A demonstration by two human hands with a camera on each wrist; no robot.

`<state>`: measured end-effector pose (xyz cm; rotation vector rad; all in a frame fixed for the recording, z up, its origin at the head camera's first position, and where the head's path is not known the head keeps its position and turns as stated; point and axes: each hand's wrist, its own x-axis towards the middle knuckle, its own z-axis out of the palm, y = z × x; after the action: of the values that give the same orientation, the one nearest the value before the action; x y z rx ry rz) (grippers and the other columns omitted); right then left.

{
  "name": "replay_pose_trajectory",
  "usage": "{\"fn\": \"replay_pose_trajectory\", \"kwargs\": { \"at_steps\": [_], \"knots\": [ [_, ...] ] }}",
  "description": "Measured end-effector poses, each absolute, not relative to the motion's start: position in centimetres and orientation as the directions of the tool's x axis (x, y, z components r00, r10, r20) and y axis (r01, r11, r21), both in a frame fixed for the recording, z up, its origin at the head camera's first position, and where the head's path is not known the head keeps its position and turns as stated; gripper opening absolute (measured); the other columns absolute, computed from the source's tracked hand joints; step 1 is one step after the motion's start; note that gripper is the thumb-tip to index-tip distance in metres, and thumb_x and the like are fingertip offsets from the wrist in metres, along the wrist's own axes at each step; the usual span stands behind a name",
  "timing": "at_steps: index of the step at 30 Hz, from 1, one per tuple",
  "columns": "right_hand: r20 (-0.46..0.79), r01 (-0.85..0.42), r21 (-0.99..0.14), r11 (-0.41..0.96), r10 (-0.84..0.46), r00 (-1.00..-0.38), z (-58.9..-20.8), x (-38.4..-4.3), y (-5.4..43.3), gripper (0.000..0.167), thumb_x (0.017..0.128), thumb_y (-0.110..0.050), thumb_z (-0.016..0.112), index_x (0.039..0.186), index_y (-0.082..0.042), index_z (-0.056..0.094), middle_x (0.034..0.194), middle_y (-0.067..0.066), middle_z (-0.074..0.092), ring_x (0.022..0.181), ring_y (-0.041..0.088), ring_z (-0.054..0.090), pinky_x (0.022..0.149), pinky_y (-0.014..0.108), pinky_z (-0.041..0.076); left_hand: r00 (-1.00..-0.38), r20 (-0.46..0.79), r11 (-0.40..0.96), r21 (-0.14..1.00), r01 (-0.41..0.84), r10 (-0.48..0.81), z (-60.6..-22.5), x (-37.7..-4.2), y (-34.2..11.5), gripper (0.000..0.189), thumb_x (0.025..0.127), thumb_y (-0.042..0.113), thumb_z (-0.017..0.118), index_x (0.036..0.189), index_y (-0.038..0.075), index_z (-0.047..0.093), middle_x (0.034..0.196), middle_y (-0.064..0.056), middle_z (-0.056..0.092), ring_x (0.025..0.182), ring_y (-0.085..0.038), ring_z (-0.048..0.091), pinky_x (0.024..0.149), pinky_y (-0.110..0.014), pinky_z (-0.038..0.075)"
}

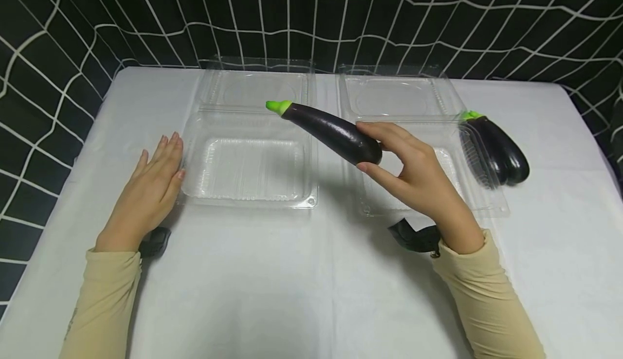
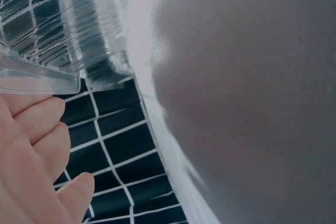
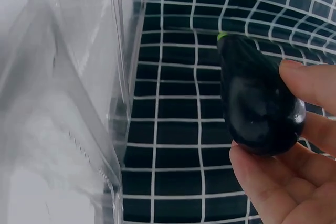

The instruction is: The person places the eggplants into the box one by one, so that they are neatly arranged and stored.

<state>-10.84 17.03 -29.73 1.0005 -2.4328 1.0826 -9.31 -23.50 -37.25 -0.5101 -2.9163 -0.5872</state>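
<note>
My right hand [image 1: 413,167] grips a dark purple eggplant [image 1: 336,132] by its thick end, between thumb and fingers. The eggplant hangs in the air over the gap between two clear plastic clamshell boxes, its green stem end pointing left. In the right wrist view the same eggplant [image 3: 257,98] shows its rounded end toward the camera. My left hand [image 1: 153,186] lies beside the left clear box [image 1: 248,202], fingers straight and at its left edge. The right clear box [image 1: 438,210] stands open below and behind my right hand, partly hidden by it.
More eggplants [image 1: 506,153], apparently two side by side, lie at the right box's right edge, seen partly through its plastic. Both boxes have their lids [image 1: 258,86] folded back. A white cloth [image 1: 272,272] covers the table. Black walls with white netting [image 1: 302,18] surround it.
</note>
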Motion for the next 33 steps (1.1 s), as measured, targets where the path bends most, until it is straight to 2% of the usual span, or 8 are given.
{"fn": "replay_pose_trajectory", "kwargs": {
  "at_steps": [7, 17, 33],
  "knots": [
    [0.521, -0.734, -0.536, 0.418, -0.520, -0.676, -30.4, -11.0, 15.3, 0.053, 0.078, 0.000, 0.075, 0.127, 0.000, 0.056, 0.126, 0.010, 0.059, 0.116, 0.020, 0.054, 0.097, 0.027, 0.043, -0.936, 0.191, 0.865, 0.362, 0.348, 0.297, -37.4, -9.3, -23.6, 0.054, 0.102, 0.021, 0.036, 0.146, -0.005, 0.022, 0.152, -0.018, 0.021, 0.143, -0.028, 0.012, 0.114, -0.049, 0.005],
    [0.513, -0.761, -0.546, 0.351, -0.578, -0.635, -30.8, -10.9, 13.2, 0.052, 0.080, -0.005, 0.074, 0.128, 0.001, 0.055, 0.125, 0.010, 0.059, 0.115, 0.019, 0.054, 0.098, 0.030, 0.042, -0.937, 0.191, 0.863, 0.370, 0.344, 0.291, -37.4, -9.2, -23.6, 0.054, 0.102, 0.023, 0.035, 0.147, -0.004, 0.021, 0.152, -0.017, 0.021, 0.143, -0.026, 0.012, 0.115, -0.047, 0.004],
    [0.461, -0.762, -0.552, 0.338, -0.638, -0.617, -31.1, -10.7, 11.7, 0.049, 0.083, -0.006, 0.070, 0.129, 0.001, 0.053, 0.125, 0.011, 0.058, 0.117, 0.019, 0.053, 0.100, 0.031, 0.041, -0.934, 0.191, 0.863, 0.363, 0.352, 0.301, -37.2, -9.4, -23.5, 0.054, 0.103, 0.023, 0.034, 0.147, -0.004, 0.021, 0.152, -0.018, 0.021, 0.143, -0.027, 0.012, 0.114, -0.049, 0.005]
  ]
}}
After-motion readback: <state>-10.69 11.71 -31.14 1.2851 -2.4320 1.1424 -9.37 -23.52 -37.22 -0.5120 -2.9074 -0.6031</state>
